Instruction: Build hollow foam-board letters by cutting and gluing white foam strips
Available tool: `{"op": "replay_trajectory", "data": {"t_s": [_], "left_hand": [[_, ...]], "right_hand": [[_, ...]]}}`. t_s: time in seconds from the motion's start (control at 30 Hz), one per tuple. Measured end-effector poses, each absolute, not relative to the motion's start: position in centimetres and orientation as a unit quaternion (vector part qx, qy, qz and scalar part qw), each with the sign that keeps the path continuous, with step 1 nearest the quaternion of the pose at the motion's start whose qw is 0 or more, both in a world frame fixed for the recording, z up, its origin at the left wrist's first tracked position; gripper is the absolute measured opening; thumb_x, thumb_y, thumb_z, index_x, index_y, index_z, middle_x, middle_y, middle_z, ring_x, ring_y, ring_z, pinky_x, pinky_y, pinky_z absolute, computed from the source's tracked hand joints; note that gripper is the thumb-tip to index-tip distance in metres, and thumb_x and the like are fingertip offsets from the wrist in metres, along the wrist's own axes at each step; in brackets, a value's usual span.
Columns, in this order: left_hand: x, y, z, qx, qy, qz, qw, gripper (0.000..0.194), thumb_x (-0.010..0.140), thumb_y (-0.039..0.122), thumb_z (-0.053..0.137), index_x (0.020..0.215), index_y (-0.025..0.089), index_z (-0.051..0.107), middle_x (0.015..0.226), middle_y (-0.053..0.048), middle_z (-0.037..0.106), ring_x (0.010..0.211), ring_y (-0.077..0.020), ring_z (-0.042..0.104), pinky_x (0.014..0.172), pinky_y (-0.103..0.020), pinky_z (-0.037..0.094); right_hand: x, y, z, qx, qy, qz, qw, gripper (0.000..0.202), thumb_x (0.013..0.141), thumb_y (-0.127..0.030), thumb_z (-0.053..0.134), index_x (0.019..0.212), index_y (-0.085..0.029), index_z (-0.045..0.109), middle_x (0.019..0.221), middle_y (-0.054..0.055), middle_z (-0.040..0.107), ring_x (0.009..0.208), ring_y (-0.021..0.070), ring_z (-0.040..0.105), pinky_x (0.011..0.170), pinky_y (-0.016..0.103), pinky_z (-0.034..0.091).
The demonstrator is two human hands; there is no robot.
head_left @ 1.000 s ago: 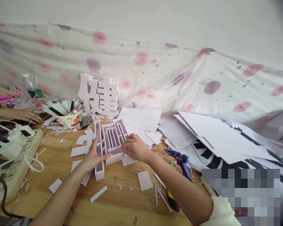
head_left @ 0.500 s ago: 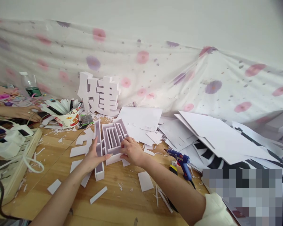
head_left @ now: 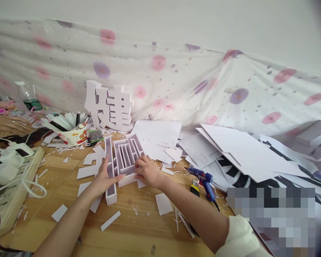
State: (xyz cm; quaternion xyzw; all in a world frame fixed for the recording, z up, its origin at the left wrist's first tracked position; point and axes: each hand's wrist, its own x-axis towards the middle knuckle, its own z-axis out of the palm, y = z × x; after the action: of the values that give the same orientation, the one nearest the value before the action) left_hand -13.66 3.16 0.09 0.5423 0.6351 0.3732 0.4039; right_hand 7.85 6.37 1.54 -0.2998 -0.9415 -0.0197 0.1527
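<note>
A hollow white foam-board character (head_left: pixel 126 170) lies with its open side up, thin upright walls dividing it inside. A long narrow trough-like section (head_left: pixel 111 196) runs along its left side. My left hand (head_left: pixel 107 179) rests against that section, fingers stretched out and thumb spread towards the front wall. At the front right corner, my right hand (head_left: pixel 147 171) has its fingers bent and closed on the wall; the fingertips are partly hidden. Behind it stands a finished-looking white three-dimensional character (head_left: pixel 108 107). To the right lies a blue glue gun (head_left: pixel 202 177).
White board sheets (head_left: pixel 246 151) are piled at the right, with a yellow-black tool (head_left: pixel 194 190) beside the glue gun. Scraps (head_left: pixel 111 220) litter the wooden table (head_left: pixel 117 242). A paper bowl of pens (head_left: pixel 72 136), a power strip (head_left: pixel 24 189) and another person's hand (head_left: pixel 10 124) are at left.
The view has shifted slightly, so everything sits a little further left. Both my hands keep almost the same places on the character. The other person's hand has moved left.
</note>
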Motion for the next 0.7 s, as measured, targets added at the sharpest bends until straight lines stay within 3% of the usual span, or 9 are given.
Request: {"op": "replay_trajectory", "data": {"t_s": [0.43, 0.7], "left_hand": [[-14.01, 3.42, -0.64, 0.551, 0.630, 0.376, 0.397, 0.113, 0.059, 0.049, 0.074, 0.144, 0.023, 0.005, 0.153, -0.014, 0.005, 0.139, -0.0289, 0.007, 0.111, -0.045, 0.012], [-13.72, 3.44, -0.41, 0.547, 0.632, 0.389, 0.387, 0.115, 0.055, 0.046, 0.077, 0.144, 0.019, 0.009, 0.152, -0.016, 0.009, 0.139, -0.0284, 0.009, 0.111, -0.045, 0.013]], "right_hand": [[7.74, 6.56, 2.07, -0.283, -0.949, 0.001, 0.137, 0.004, 0.076, -0.021, 0.065, 0.077, -0.017, 0.067, 0.100, 0.004, 0.062, 0.098, 0.0213, 0.046, 0.085, 0.034, 0.035], [7.59, 6.55, 2.21, -0.284, -0.951, -0.002, 0.123, 0.006, 0.077, -0.022, 0.064, 0.075, -0.017, 0.067, 0.101, 0.005, 0.062, 0.100, 0.0222, 0.046, 0.088, 0.035, 0.035]]}}
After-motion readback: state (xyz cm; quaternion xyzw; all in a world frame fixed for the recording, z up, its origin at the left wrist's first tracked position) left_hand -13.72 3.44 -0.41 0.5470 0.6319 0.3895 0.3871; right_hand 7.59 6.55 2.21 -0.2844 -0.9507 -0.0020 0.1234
